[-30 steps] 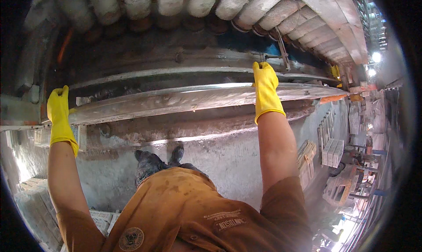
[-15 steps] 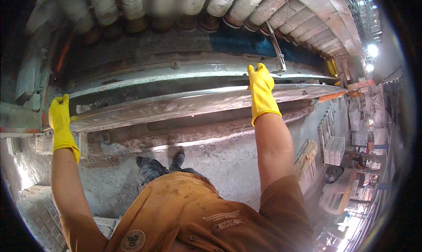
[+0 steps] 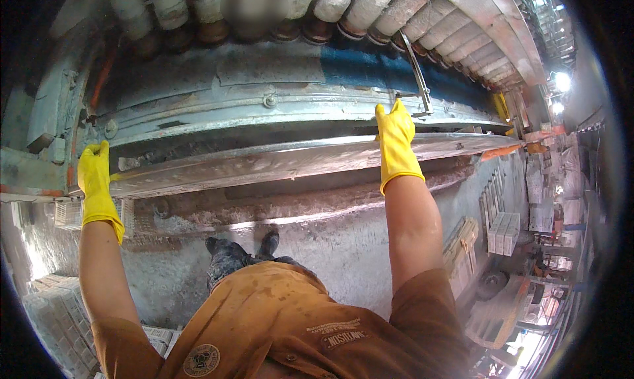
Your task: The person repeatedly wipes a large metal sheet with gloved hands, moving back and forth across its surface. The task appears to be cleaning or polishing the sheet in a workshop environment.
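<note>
Both my hands wear yellow rubber gloves and reach forward to a long metal trough on a machine. My left hand (image 3: 97,174) is at the trough's left end, its fingers curled in; whatever they hold is hidden. My right hand (image 3: 396,141) is raised over the trough's near lip, right of the middle. Its fingers are bent and closed, and I cannot make out what is in them. A long grey metal panel (image 3: 264,168) forms the near side of the trough and runs between my hands. Just beyond my right hand hangs a thin metal bracket (image 3: 417,75).
Thick pale rollers (image 3: 370,10) line the machine's far side above a blue sheet (image 3: 370,67). White plastic crates (image 3: 503,233) stand on the floor at right. Stacked pale blocks (image 3: 59,319) are at lower left. A wheeled cart (image 3: 498,313) stands at lower right.
Both hands have shifted slightly to the right. A finger and the thumb of my right hand now stand more apart at the tips. The machine's far wall looks brighter.
</note>
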The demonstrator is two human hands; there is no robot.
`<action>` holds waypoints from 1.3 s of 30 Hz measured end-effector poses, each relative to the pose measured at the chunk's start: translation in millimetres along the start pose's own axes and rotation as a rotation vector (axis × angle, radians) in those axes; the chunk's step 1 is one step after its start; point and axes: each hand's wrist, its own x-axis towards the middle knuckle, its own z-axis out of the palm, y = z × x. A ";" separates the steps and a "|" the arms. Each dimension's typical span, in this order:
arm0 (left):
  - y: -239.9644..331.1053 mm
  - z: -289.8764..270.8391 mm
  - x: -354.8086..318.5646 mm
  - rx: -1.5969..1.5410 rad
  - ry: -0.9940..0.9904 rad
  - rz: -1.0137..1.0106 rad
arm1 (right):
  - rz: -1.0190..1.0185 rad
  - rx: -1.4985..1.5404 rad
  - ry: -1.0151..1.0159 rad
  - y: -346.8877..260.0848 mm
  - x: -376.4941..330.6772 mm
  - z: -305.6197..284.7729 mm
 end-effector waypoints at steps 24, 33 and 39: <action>12.0 -6.6 -8.3 0.024 0.031 0.061 | 0.103 0.036 -0.120 0.4 3.5 -6.5; 2.7 1.3 -1.4 -0.039 -0.002 -0.008 | 0.095 0.047 -0.094 -0.2 2.7 -4.4; 4.2 -0.9 -4.8 -0.027 0.002 -0.010 | 0.102 0.061 -0.101 -0.4 1.2 -4.6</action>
